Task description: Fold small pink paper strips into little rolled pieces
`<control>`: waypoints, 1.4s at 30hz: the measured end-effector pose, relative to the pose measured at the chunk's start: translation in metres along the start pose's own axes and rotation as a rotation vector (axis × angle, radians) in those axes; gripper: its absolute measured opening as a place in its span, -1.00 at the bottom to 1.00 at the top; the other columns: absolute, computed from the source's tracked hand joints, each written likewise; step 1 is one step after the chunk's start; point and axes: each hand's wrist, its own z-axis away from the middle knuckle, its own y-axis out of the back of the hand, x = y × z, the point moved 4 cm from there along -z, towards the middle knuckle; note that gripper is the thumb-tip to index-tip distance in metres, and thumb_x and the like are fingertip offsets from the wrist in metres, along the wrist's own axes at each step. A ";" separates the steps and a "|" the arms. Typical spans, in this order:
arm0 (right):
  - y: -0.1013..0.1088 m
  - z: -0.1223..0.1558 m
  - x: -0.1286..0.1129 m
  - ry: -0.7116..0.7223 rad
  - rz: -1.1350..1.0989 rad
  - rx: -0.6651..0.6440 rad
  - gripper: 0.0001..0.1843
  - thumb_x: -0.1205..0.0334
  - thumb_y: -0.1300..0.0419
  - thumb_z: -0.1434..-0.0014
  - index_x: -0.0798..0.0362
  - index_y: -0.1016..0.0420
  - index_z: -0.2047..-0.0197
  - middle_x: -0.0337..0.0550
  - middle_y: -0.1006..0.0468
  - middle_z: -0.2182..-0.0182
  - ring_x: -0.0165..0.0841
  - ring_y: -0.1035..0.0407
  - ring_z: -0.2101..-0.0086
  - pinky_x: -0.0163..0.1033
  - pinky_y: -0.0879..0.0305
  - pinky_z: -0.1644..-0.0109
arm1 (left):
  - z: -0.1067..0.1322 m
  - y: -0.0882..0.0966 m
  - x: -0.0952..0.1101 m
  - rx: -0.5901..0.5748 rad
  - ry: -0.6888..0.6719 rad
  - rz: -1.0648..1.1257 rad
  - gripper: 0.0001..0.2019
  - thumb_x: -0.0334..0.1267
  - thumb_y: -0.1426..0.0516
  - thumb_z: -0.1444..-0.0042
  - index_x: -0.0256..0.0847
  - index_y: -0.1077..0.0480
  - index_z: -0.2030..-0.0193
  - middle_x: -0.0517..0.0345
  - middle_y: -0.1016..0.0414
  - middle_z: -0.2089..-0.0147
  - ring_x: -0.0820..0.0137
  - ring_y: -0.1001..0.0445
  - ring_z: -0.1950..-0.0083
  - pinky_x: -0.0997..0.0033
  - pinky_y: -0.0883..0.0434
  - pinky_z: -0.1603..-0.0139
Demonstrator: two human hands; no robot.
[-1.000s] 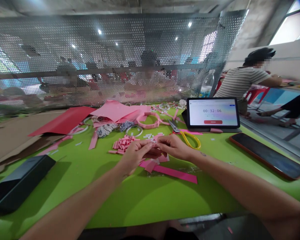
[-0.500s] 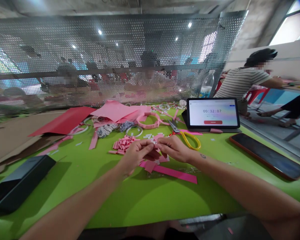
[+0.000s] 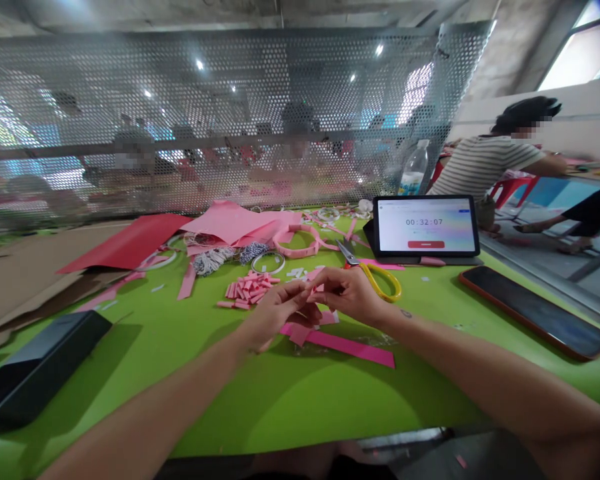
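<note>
My left hand (image 3: 275,317) and my right hand (image 3: 347,293) meet above the green table (image 3: 300,400), fingertips pinched together on a small pink paper piece (image 3: 319,287). Under them lie a long pink paper strip (image 3: 353,347) and smaller pink scraps. A pile of small folded pink pieces (image 3: 247,289) sits just behind my left hand. Yellow-handled scissors (image 3: 375,273) lie right behind my right hand.
A tablet (image 3: 425,225) showing a timer stands at the back right, a phone (image 3: 535,310) lies to the right, a black box (image 3: 35,367) at the left. Pink and red paper sheets (image 3: 180,230), string, rings and a pink headband (image 3: 297,241) lie behind. A seated person (image 3: 500,160) is at right.
My right hand has lifted slightly and drawn back a little with the small pink piece; my left hand stays close beneath it. The timer moved on by one second.
</note>
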 end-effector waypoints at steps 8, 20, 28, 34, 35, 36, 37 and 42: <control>0.005 -0.002 -0.003 0.071 0.191 0.044 -0.79 0.15 -0.14 -0.16 0.08 -0.52 0.24 -0.26 -0.47 0.60 -0.55 -0.26 0.61 -0.43 -0.13 0.52 | 0.000 0.004 0.003 0.045 -0.065 0.072 -0.80 -0.23 -0.08 -0.14 -0.30 -0.43 0.20 0.02 -0.55 0.33 0.36 -0.52 0.30 0.37 -0.44 0.23; 0.003 -0.003 -0.004 0.021 0.154 -0.020 -0.65 0.04 -0.16 -0.13 0.11 -0.48 0.11 -0.28 -0.45 0.62 -0.57 -0.26 0.64 -0.46 -0.14 0.54 | -0.001 0.006 0.000 0.046 0.019 0.162 -0.82 -0.21 -0.19 -0.05 -0.32 -0.44 0.37 0.14 -0.50 0.47 0.48 -0.48 0.48 0.52 -0.43 0.43; 0.008 0.007 -0.008 0.318 0.653 0.218 -0.76 0.08 -0.15 -0.14 -0.11 -0.56 0.15 -0.34 -0.48 0.68 -0.57 -0.24 0.66 -0.40 -0.06 0.51 | -0.001 0.007 -0.005 0.066 0.017 0.207 -0.81 -0.19 -0.18 -0.08 -0.30 -0.40 0.40 0.20 -0.45 0.55 0.58 -0.37 0.57 0.62 -0.34 0.54; 0.006 0.007 -0.004 0.306 0.658 0.175 -0.74 0.09 -0.11 -0.18 -0.09 -0.55 0.12 -0.29 -0.54 0.62 -0.56 -0.28 0.64 -0.40 -0.09 0.50 | -0.002 0.007 -0.005 0.067 0.014 0.208 -0.79 -0.18 -0.20 -0.04 -0.30 -0.38 0.42 0.21 -0.44 0.55 0.58 -0.36 0.58 0.61 -0.33 0.54; 0.006 0.007 -0.003 0.298 0.646 0.169 -0.74 0.09 -0.11 -0.18 -0.09 -0.56 0.12 -0.29 -0.54 0.62 -0.56 -0.29 0.64 -0.41 -0.10 0.50 | -0.002 0.007 -0.005 0.067 0.016 0.205 -0.79 -0.17 -0.20 -0.04 -0.30 -0.38 0.42 0.21 -0.44 0.55 0.58 -0.36 0.58 0.61 -0.32 0.54; 0.005 0.007 -0.002 0.291 0.633 0.167 -0.73 0.09 -0.11 -0.18 -0.09 -0.56 0.12 -0.29 -0.55 0.61 -0.56 -0.29 0.63 -0.41 -0.11 0.50 | -0.002 0.007 -0.004 0.066 0.017 0.201 -0.79 -0.17 -0.20 -0.04 -0.30 -0.38 0.42 0.21 -0.44 0.55 0.58 -0.36 0.58 0.61 -0.32 0.54; 0.006 0.007 -0.002 0.283 0.620 0.168 -0.73 0.09 -0.12 -0.17 -0.09 -0.56 0.12 -0.29 -0.55 0.60 -0.56 -0.29 0.63 -0.41 -0.11 0.50 | -0.002 0.007 -0.004 0.067 0.017 0.196 -0.79 -0.17 -0.20 -0.04 -0.31 -0.38 0.42 0.21 -0.44 0.55 0.59 -0.36 0.58 0.62 -0.32 0.54; 0.006 0.007 -0.001 0.259 0.552 0.162 -0.71 0.07 -0.16 -0.13 -0.05 -0.56 0.11 -0.27 -0.55 0.60 -0.56 -0.30 0.64 -0.42 -0.13 0.50 | -0.002 0.008 -0.006 0.073 0.026 0.171 -0.81 -0.18 -0.20 -0.05 -0.31 -0.42 0.35 0.19 -0.46 0.53 0.58 -0.39 0.56 0.63 -0.31 0.55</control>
